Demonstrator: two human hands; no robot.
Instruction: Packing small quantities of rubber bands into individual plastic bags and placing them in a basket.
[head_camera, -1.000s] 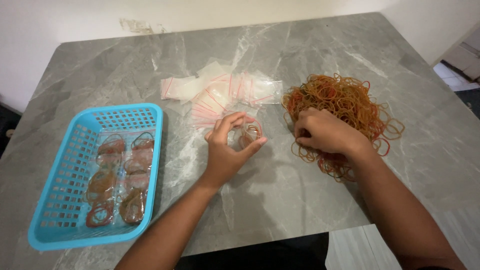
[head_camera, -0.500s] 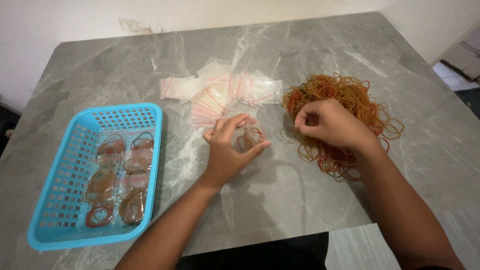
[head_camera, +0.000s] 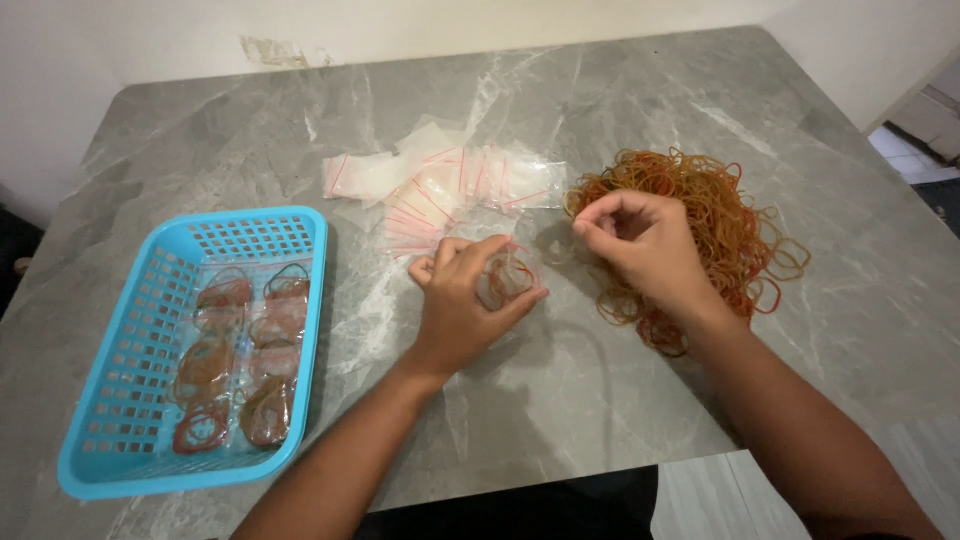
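Note:
My left hand (head_camera: 462, 305) holds a small clear zip bag (head_camera: 508, 276) with a few rubber bands inside, pinned against the grey marble table (head_camera: 600, 400). To its right my right hand (head_camera: 648, 245) hovers over the left edge of a big pile of red and orange rubber bands (head_camera: 720, 215), fingertips pinched together; a thin band may be between them, too small to tell. A fan of empty clear zip bags with red strips (head_camera: 440, 185) lies just beyond both hands.
A blue plastic basket (head_camera: 130, 420) at the left front holds several filled bags of rubber bands (head_camera: 235, 360). The table's front edge runs close below my forearms. A white wall stands behind the table.
My right hand has lifted from the rubber band pile and moved left toward the bag in my left hand. The left hand has stayed put.

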